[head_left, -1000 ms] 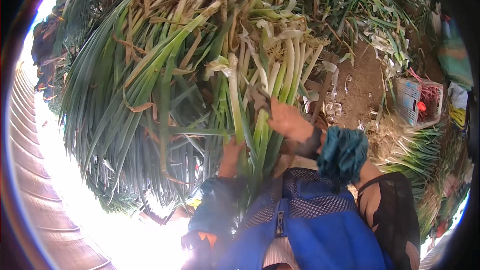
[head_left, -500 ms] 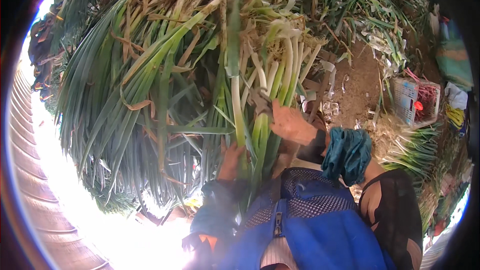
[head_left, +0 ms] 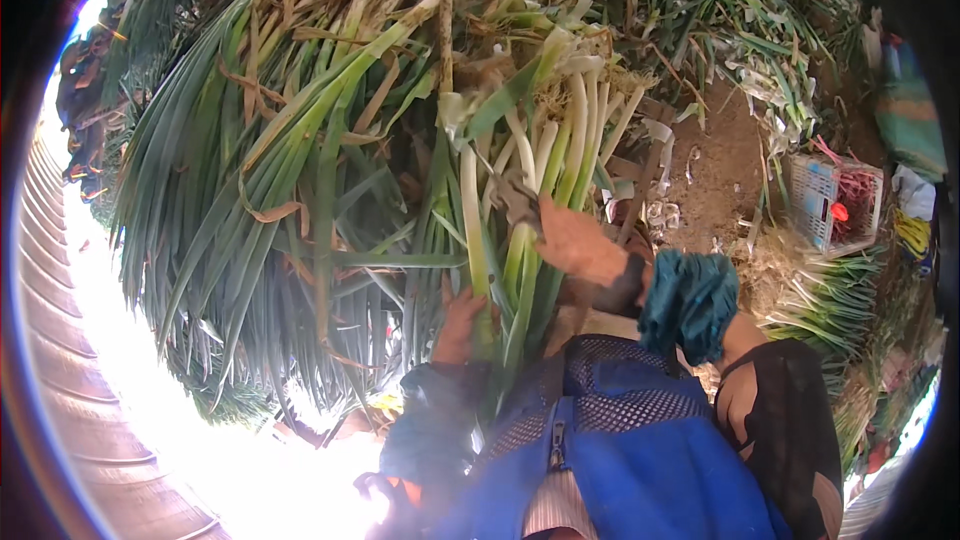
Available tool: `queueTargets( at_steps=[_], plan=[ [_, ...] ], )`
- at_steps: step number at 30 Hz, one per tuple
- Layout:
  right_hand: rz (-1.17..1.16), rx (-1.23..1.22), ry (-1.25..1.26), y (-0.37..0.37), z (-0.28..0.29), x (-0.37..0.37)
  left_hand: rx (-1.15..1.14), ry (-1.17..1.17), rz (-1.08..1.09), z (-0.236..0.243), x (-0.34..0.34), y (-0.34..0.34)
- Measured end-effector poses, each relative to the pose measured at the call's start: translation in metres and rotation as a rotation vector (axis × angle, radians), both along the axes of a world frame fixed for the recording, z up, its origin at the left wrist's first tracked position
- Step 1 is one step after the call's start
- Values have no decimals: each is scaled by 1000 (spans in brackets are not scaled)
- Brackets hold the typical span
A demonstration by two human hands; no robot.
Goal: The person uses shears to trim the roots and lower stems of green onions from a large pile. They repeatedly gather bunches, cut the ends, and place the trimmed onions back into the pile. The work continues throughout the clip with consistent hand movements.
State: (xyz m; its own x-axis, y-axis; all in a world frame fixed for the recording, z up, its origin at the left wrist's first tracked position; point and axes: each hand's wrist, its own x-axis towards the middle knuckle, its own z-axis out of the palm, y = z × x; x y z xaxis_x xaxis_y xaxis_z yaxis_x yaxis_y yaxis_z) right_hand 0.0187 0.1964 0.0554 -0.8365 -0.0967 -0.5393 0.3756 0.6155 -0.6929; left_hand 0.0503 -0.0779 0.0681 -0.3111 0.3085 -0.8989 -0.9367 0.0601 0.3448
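Observation:
My left hand [head_left: 460, 325] grips a leek stalk [head_left: 473, 220] low down, pale shaft upward, its upper end hung with loose pale and green leaf [head_left: 500, 100]. My right hand [head_left: 575, 245] is closed round a small dark tool [head_left: 518, 198], too unclear to name exactly, beside that stalk's upper part. More trimmed-looking leeks [head_left: 580, 130] stand just behind, roots up. A large heap of untrimmed leeks [head_left: 250, 160], with long drooping leaves and dry strands, fills the left. A blue mesh garment [head_left: 640, 450] covers my lap.
Leaf scraps [head_left: 730, 10] litter the dirt ground [head_left: 710, 160] at upper right. A plastic crate [head_left: 835, 202] with red ties stands right, above stacked leek bundles [head_left: 830, 300]. A green sack [head_left: 905, 110] lies at the far right edge; corrugated metal [head_left: 70, 330] curves along the left.
The torn leaf at the top of the held stalk has shifted from hanging left to slanting up and right, baring more white shaft. My right hand has moved slightly; my left stays low on the stalk.

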Motion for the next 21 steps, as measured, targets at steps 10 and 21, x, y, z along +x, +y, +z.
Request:
queueTargets(
  at_steps=[10,21],
  plan=[
    [-87,88,202,16,7,-31,-62,110,-141,15,7,23],
    [19,128,109,39,3,16,-473,751,-799,-26,-79,92]
  ],
)
